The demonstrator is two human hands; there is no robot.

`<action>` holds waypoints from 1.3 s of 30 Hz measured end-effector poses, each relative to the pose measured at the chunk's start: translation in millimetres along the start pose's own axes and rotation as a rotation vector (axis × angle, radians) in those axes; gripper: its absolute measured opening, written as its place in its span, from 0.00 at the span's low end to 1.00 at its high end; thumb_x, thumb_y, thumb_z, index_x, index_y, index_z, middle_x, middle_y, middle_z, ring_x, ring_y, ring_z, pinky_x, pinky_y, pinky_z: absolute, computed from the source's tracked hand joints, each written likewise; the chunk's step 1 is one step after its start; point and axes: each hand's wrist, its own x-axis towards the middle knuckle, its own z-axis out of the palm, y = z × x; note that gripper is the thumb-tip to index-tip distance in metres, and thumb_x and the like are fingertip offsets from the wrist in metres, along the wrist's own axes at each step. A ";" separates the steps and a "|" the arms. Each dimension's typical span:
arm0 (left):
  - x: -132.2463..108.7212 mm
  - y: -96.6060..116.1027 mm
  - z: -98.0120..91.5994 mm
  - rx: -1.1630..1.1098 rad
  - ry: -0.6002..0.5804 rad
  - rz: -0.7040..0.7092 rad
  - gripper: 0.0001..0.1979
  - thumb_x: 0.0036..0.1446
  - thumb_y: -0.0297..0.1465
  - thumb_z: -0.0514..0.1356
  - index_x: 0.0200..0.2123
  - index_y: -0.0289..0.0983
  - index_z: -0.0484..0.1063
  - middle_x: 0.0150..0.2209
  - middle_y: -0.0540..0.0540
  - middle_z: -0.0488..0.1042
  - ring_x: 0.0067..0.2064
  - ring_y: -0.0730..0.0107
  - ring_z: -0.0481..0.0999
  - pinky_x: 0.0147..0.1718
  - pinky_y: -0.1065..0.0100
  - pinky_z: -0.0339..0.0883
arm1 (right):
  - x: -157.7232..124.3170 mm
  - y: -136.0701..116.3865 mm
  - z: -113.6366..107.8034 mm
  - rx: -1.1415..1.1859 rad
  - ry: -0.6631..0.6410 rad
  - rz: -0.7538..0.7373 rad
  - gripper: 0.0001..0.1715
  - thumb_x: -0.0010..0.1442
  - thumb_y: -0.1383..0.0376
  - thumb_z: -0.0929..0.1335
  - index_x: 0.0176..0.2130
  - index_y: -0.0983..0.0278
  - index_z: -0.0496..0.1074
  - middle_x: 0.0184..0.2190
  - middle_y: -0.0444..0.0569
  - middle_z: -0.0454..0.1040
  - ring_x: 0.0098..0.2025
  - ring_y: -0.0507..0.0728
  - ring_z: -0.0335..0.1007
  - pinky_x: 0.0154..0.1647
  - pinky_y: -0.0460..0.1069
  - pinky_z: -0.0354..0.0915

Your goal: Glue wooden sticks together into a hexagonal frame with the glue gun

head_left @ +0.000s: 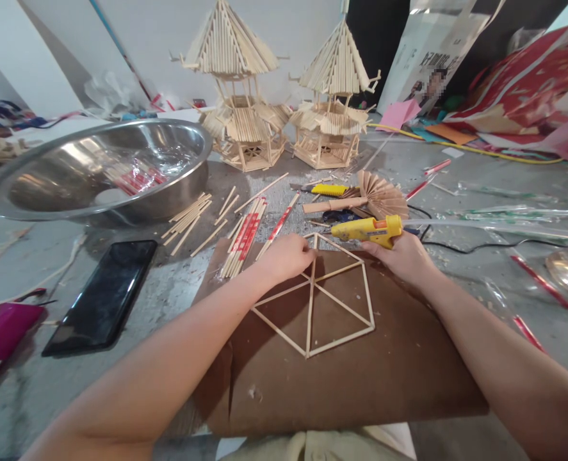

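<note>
Stick frame (312,282): spoked, lying flat on the brown sheet (351,378), between the forearms; one side is hidden by the left hand.
Left hand (286,259): fingers curled at the far spoke; from where I stand, I cannot tell whether they pinch it.
Right hand (408,261): wrapped around the yellow glue gun (367,229), nozzle near the frame's far corner.
Red-banded sticks (245,237): just beside the left hand.
Steel basin (197,186): farther left.
</note>
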 end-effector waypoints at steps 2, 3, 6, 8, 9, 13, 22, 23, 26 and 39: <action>0.1 -1.5 0.3 0.017 -0.004 0.011 0.19 0.51 0.38 0.47 0.24 0.33 0.72 0.23 0.42 0.72 0.27 0.67 0.70 0.28 0.68 0.60 | -0.2 0.1 -0.2 -0.002 0.004 0.004 0.26 0.45 0.49 0.63 0.32 0.69 0.71 0.22 0.49 0.72 0.24 0.56 0.67 0.22 0.47 0.59; 0.1 -2.0 0.8 0.027 -0.009 0.014 0.19 0.50 0.39 0.47 0.23 0.33 0.72 0.23 0.42 0.72 0.27 0.67 0.70 0.27 0.68 0.60 | -0.4 0.2 -0.2 0.000 0.003 0.003 0.27 0.46 0.49 0.63 0.32 0.69 0.71 0.22 0.49 0.72 0.25 0.56 0.67 0.22 0.47 0.59; -0.2 -1.6 2.2 0.046 -0.025 0.012 0.18 0.49 0.38 0.48 0.23 0.33 0.72 0.24 0.41 0.72 0.27 0.66 0.70 0.26 0.68 0.60 | -0.9 0.2 -0.1 0.006 -0.001 0.001 0.27 0.46 0.48 0.63 0.33 0.69 0.71 0.23 0.49 0.72 0.26 0.57 0.67 0.24 0.47 0.60; -0.8 -0.2 2.3 0.055 -0.027 0.006 0.17 0.49 0.37 0.48 0.24 0.34 0.72 0.24 0.41 0.72 0.28 0.65 0.70 0.26 0.68 0.60 | -1.1 -0.5 -0.2 0.006 -0.005 0.004 0.27 0.46 0.49 0.63 0.33 0.69 0.71 0.23 0.49 0.72 0.26 0.57 0.67 0.24 0.47 0.60; -1.2 0.6 2.2 0.061 -0.022 0.001 0.17 0.49 0.37 0.48 0.24 0.34 0.72 0.25 0.40 0.72 0.28 0.64 0.71 0.26 0.68 0.60 | -1.2 -0.9 -0.3 0.006 -0.006 0.005 0.27 0.46 0.49 0.63 0.33 0.69 0.71 0.23 0.49 0.73 0.26 0.57 0.68 0.24 0.47 0.60; -3.2 4.2 1.3 0.074 -0.014 -0.016 0.16 0.48 0.36 0.48 0.25 0.34 0.73 0.27 0.39 0.73 0.30 0.62 0.72 0.27 0.67 0.62 | -1.0 -1.7 -0.4 -0.003 -0.010 0.008 0.25 0.46 0.50 0.63 0.32 0.69 0.71 0.22 0.49 0.72 0.26 0.57 0.67 0.23 0.47 0.59; -5.6 8.4 3.5 0.093 0.011 -0.066 0.15 0.49 0.34 0.47 0.27 0.36 0.73 0.30 0.39 0.74 0.34 0.60 0.73 0.30 0.66 0.65 | -0.7 -1.1 0.1 -0.022 0.001 -0.016 0.25 0.46 0.49 0.63 0.32 0.68 0.72 0.21 0.48 0.72 0.22 0.55 0.66 0.20 0.46 0.58; -5.8 8.3 4.0 0.095 0.012 -0.068 0.15 0.49 0.34 0.47 0.28 0.36 0.73 0.30 0.39 0.74 0.35 0.60 0.73 0.30 0.65 0.65 | -0.6 -1.9 -0.1 -0.029 0.003 -0.012 0.25 0.46 0.50 0.63 0.32 0.68 0.72 0.20 0.48 0.72 0.22 0.55 0.65 0.20 0.46 0.58; -6.3 7.4 5.5 0.099 0.019 -0.073 0.15 0.49 0.34 0.47 0.29 0.36 0.72 0.32 0.39 0.74 0.36 0.59 0.73 0.31 0.65 0.65 | -0.4 -3.4 -0.3 -0.033 0.003 -0.012 0.24 0.46 0.50 0.63 0.31 0.68 0.72 0.20 0.48 0.72 0.21 0.54 0.65 0.20 0.46 0.58; -5.6 7.6 5.2 0.102 0.020 -0.066 0.16 0.50 0.35 0.47 0.28 0.36 0.73 0.30 0.40 0.74 0.34 0.61 0.73 0.30 0.66 0.64 | -0.8 -3.8 -0.1 0.002 -0.007 -0.012 0.23 0.46 0.51 0.63 0.32 0.68 0.72 0.23 0.49 0.73 0.24 0.56 0.67 0.22 0.47 0.60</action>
